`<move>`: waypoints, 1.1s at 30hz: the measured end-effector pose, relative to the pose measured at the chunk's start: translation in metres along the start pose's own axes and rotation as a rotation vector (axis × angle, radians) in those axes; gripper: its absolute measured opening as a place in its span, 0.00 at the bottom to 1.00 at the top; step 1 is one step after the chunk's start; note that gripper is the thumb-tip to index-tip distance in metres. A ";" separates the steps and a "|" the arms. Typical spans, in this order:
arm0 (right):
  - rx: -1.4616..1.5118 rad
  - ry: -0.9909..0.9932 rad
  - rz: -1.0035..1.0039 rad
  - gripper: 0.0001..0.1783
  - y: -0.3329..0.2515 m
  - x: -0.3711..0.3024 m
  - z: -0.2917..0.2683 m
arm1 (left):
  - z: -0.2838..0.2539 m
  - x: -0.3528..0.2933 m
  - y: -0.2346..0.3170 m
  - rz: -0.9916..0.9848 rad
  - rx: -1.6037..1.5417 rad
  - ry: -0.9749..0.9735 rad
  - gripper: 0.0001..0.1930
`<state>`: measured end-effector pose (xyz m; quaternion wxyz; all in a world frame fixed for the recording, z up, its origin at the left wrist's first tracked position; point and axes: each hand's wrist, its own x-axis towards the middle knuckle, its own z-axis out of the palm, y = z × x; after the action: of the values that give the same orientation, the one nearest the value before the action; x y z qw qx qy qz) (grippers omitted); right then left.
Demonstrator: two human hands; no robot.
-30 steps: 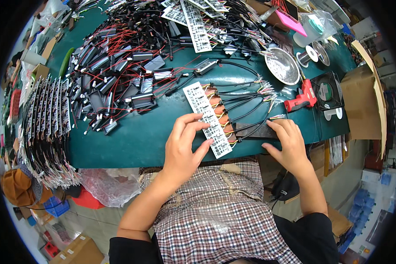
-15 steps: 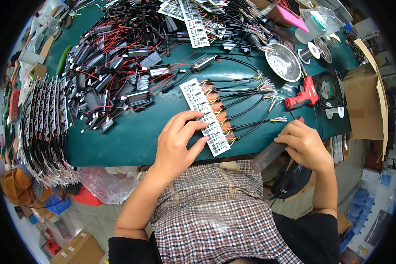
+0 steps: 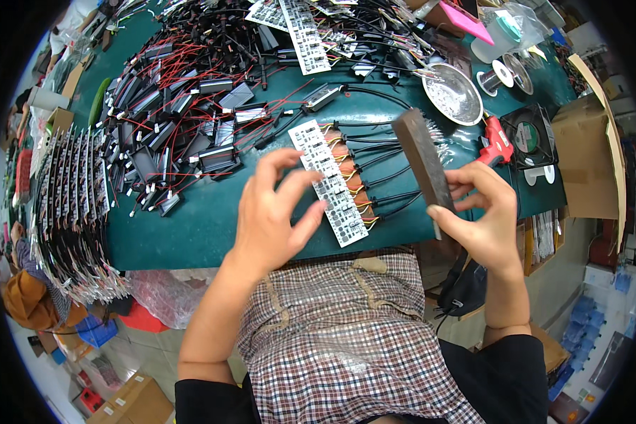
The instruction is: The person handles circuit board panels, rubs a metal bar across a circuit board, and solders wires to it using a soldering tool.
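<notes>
A long white circuit board [image 3: 325,177] lies at a slant on the green table, with an orange-brown strip [image 3: 347,167] along its right side. Black cables [image 3: 385,153] run from that side to the right, ending in bare, fanned-out wires. My left hand [image 3: 272,212] hovers at the board's left edge, fingers spread and holding nothing; whether a fingertip touches the board I cannot tell. Between thumb and fingers, my right hand [image 3: 484,212] grips a dark, flat rectangular bar [image 3: 425,159], raised and tilted over the cables, hiding part of them.
Black modules with red wires [image 3: 212,106] are heaped at the back left. Stacked wired boards [image 3: 71,184] stand at the far left. To the right are a metal bowl [image 3: 454,95], a red glue gun [image 3: 498,141], a small fan [image 3: 533,138] and solder spools [image 3: 498,76].
My right hand has swung the dark bar up from the table's front edge to over the cables. My left hand has drawn back leftward from the board, its fingers opening.
</notes>
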<state>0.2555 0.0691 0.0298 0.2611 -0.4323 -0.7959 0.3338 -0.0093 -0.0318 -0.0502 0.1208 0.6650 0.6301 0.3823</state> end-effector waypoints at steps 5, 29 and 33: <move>-0.013 0.079 0.039 0.21 -0.009 0.007 0.035 | 0.001 0.034 -0.024 -0.080 -0.115 -0.007 0.32; -0.334 0.152 -0.066 0.18 -0.023 0.019 0.103 | 0.019 0.024 -0.036 -0.174 -0.218 0.041 0.17; -0.350 0.152 -0.055 0.18 -0.023 0.019 0.106 | 0.019 0.025 -0.036 -0.171 -0.165 0.055 0.15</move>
<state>0.1598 0.0443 -0.0180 0.2502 -0.4732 -0.8314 0.1495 -0.0258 0.0045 -0.0778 0.1901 0.5857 0.6540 0.4394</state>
